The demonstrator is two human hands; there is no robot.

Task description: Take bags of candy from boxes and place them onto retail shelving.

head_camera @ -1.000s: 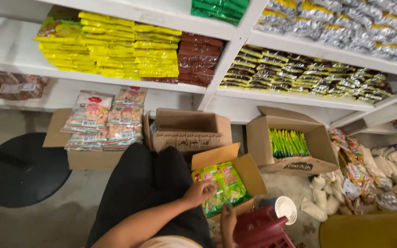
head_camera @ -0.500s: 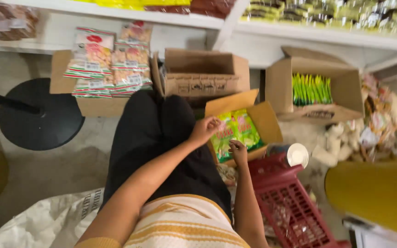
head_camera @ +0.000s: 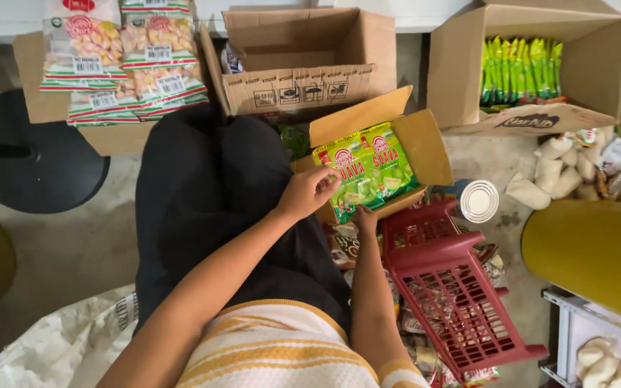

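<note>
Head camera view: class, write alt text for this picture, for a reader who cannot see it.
Seen from above, a seated person's left hand and right hand touch green snack packets in an open cardboard box at their knees. Around it on the floor stand more open boxes of packets, a red plastic basket and a black round stool.

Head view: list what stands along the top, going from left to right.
Box of red-and-white snack packets → open empty cardboard box → cardboard box of green packets.
</note>
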